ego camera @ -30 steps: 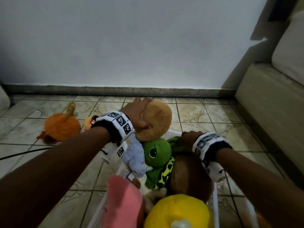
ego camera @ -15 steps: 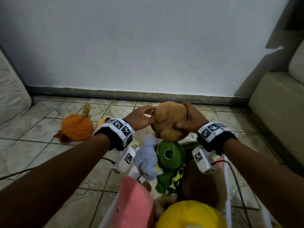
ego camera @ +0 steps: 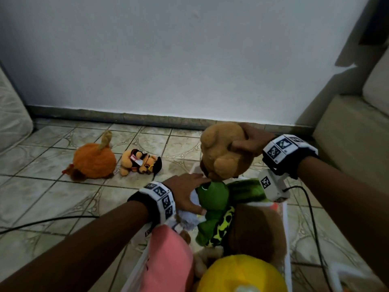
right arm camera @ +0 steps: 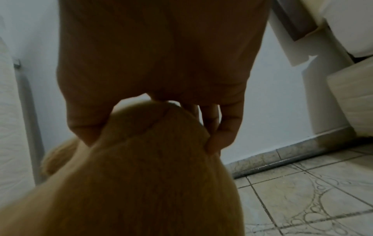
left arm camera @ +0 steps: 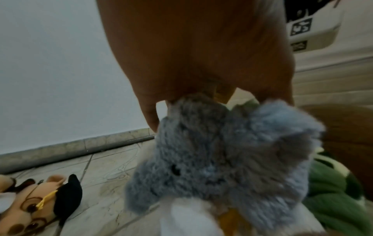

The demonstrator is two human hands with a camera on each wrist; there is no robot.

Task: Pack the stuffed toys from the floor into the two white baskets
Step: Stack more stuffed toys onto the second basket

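The white plastic basket (ego camera: 284, 232) sits under both wrists, heaped past its rim with plush: a round yellow toy (ego camera: 242, 275) and a pink one (ego camera: 168, 260) nearest the person, a dark brown furry one (ego camera: 256, 232) below the right wrist, a green turtle-like toy (ego camera: 212, 199) in the middle. Above the far end of the heap the right hand (ego camera: 250, 142) has its thumb and fingers curled round the tan stuffed bear (ego camera: 225, 154), gripping the back of its rounded head. It looks light and squashy, so a whole-hand grasp on the head should hold; a limb would flop. The left hand (ego camera: 185, 192), fingers fairly straight, presses down on the small grey fluffy toy (left arm camera: 232, 159) beside the turtle, seemingly making room. On the tiled floor (ego camera: 42, 197), well left of that hand, lie an orange round plush (ego camera: 92, 159) and a small tan plush in a black cap (ego camera: 141, 163), both unpacked.
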